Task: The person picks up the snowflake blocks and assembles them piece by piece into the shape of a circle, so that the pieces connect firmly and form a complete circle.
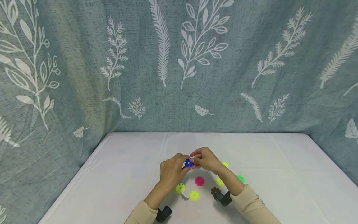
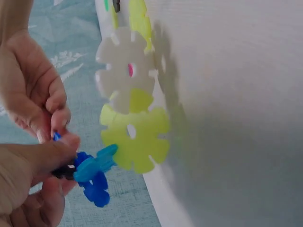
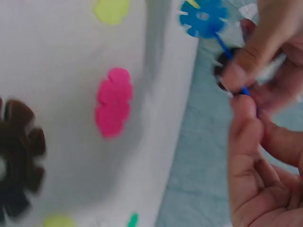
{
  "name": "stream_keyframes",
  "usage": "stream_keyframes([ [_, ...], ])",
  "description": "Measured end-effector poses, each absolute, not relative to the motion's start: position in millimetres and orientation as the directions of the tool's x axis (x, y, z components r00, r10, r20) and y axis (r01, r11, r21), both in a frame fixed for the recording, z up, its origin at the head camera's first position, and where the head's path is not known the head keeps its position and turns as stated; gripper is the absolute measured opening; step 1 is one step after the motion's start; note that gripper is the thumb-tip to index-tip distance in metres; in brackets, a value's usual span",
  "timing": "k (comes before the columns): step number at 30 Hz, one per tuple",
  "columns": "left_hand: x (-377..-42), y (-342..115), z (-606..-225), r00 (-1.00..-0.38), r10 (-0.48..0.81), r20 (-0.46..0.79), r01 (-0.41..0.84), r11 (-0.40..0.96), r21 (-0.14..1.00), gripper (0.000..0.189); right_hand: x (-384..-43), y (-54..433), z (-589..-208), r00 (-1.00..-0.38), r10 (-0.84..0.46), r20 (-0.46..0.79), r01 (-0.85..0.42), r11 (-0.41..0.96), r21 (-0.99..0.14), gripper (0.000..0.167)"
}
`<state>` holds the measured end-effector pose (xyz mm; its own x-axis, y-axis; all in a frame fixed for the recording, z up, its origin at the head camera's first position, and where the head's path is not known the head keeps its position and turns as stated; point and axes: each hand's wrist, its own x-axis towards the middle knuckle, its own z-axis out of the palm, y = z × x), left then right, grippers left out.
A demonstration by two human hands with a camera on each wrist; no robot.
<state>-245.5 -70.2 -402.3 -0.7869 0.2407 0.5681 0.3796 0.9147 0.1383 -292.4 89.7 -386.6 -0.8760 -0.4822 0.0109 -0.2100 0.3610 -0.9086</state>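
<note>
My left hand (image 1: 172, 169) pinches a joined cluster of notched plastic snowflake discs above the table. In it are a dark blue disc (image 1: 188, 163), a black disc (image 3: 220, 70) and a light blue disc (image 3: 202, 17). From the other side my right hand (image 1: 206, 160) pinches a dark blue disc by its edge, seen edge-on in the right wrist view. A yellow disc (image 2: 135, 135) touches the light blue one in the left wrist view and overlaps a white disc (image 2: 125, 66); whether all are joined is unclear. Fingers hide part of the cluster.
On the white-covered table (image 1: 126, 174) lie a pink disc (image 1: 199, 181), a yellow disc (image 1: 194, 195), a brown disc (image 1: 216, 191) and a green disc (image 1: 240, 179). More yellow discs (image 1: 219, 181) lie by the right forearm. A patterned curtain (image 1: 173, 102) hangs behind.
</note>
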Motion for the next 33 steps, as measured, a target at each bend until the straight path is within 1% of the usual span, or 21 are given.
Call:
stream_keyframes([
  [2,-246,-74,-401,-0.791,0.235,0.565,0.372,0.918,0.139,0.034,-291,95,-385,-0.850,-0.526,0.008,-0.273,0.428,-0.862,0.025],
  [4,-246,-78,-401,-0.795,0.229,0.562,0.367,0.919,0.144,0.034,-288,101,-384,-0.823,-0.568,0.001,-0.364,0.527,-0.768,0.023],
  [6,-248,-80,-400,-0.795,0.220,0.565,0.365,0.918,0.155,0.034,-282,105,-384,-0.809,-0.587,-0.027,-0.427,0.619,-0.659,0.019],
  [8,-249,-83,-400,-0.793,0.210,0.571,0.364,0.916,0.170,0.034,-276,104,-386,-0.814,-0.578,-0.060,-0.449,0.693,-0.564,0.012],
  [11,-250,-86,-401,-0.791,0.210,0.575,0.372,0.911,0.178,0.034,-269,99,-391,-0.841,-0.533,-0.096,-0.415,0.748,-0.518,0.013],
  [15,-250,-86,-402,-0.801,0.218,0.558,0.371,0.912,0.176,0.037,-264,92,-400,-0.867,-0.491,-0.089,-0.391,0.779,-0.490,0.025],
  [21,-247,-85,-404,-0.814,0.215,0.539,0.359,0.916,0.177,0.039,-262,87,-407,-0.866,-0.498,-0.052,-0.422,0.781,-0.460,0.028],
  [25,-246,-85,-407,-0.798,0.224,0.559,0.367,0.917,0.157,0.037,-264,92,-407,-0.841,-0.540,-0.013,-0.457,0.724,-0.517,0.018],
  [27,-247,-85,-409,-0.780,0.234,0.580,0.375,0.917,0.135,0.036,-268,96,-406,-0.824,-0.565,0.040,-0.490,0.676,-0.550,0.013],
  [29,-248,-84,-410,-0.758,0.245,0.605,0.385,0.916,0.111,0.036,-271,99,-405,-0.816,-0.566,0.116,-0.522,0.635,-0.569,0.013],
  [31,-250,-84,-410,-0.732,0.257,0.631,0.398,0.913,0.090,0.035,-275,101,-404,-0.810,-0.544,0.219,-0.561,0.610,-0.560,0.013],
  [33,-251,-84,-410,-0.706,0.270,0.655,0.417,0.905,0.077,0.035,-278,99,-403,-0.805,-0.502,0.316,-0.589,0.613,-0.526,0.010],
])
